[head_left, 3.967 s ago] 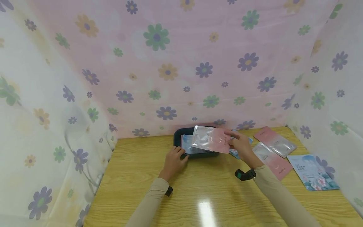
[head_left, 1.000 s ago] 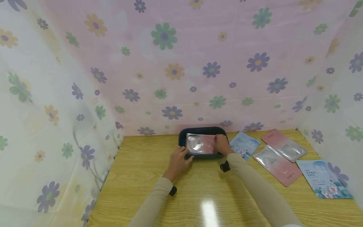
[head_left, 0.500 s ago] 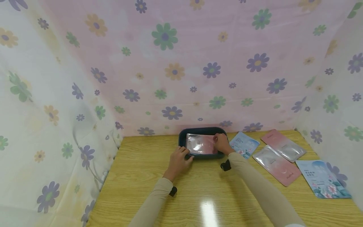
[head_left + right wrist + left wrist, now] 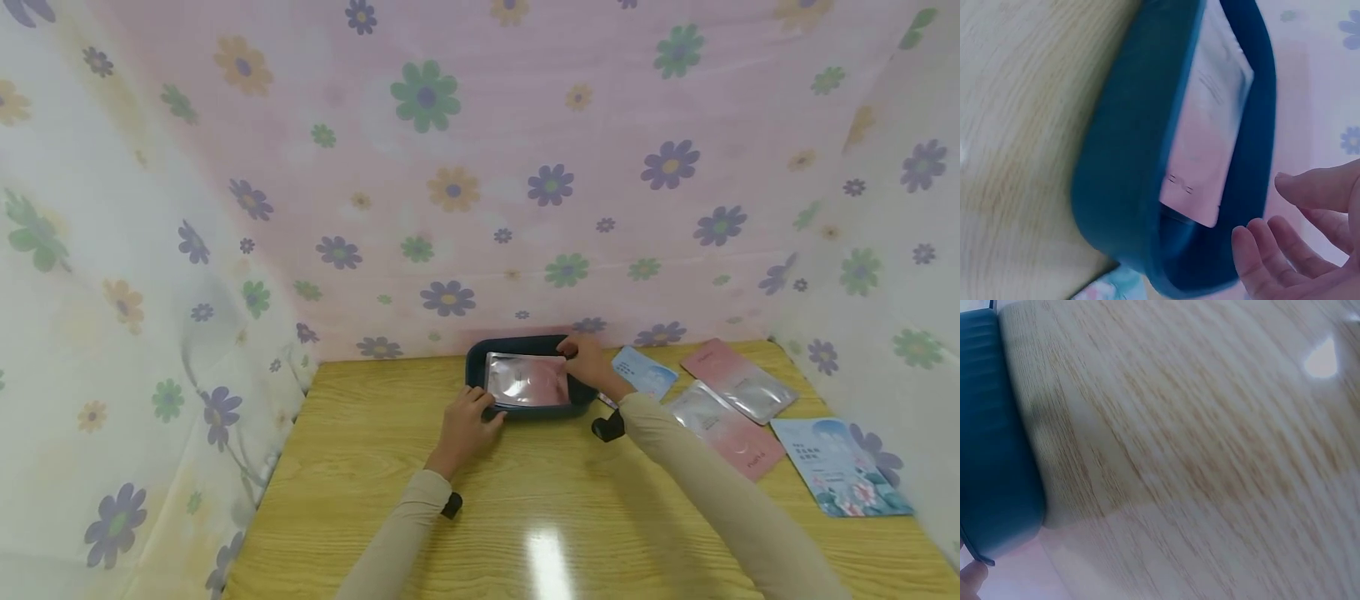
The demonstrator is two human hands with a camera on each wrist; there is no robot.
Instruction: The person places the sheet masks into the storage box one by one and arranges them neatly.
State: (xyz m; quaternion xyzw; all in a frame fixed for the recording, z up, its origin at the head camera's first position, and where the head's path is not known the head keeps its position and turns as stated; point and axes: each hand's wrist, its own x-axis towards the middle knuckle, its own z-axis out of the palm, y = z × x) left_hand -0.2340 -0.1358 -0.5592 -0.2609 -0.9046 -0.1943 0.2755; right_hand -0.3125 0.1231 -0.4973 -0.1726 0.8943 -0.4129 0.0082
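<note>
A dark teal plastic basket (image 4: 551,412) stands against the back wall. On a stack inside it lies a pink and silver sachet (image 4: 527,381), printed side up; what lies beneath is mostly hidden. My left hand (image 4: 462,427) grips the basket's front left rim, fingers over the edge and thumb outside. In the left wrist view only a fingertip (image 4: 972,575) shows, by the rim of the basket (image 4: 997,444). Over the basket's right end hovers my right hand (image 4: 1300,240), thumb and fingers apart, holding nothing, clear of the sachet (image 4: 1207,131).
To the right of the basket lie a blue sachet (image 4: 645,372), two pink and silver sachets, one upper (image 4: 738,382) and one lower (image 4: 731,433), and another blue floral sachet (image 4: 840,467). Floral cloth (image 4: 502,167) hangs around the wooden table (image 4: 375,467).
Four seconds ago my right hand held the pink sachet above the basket; it now lies inside. My right hand has let go and moved back to the right end. My left hand stays.
</note>
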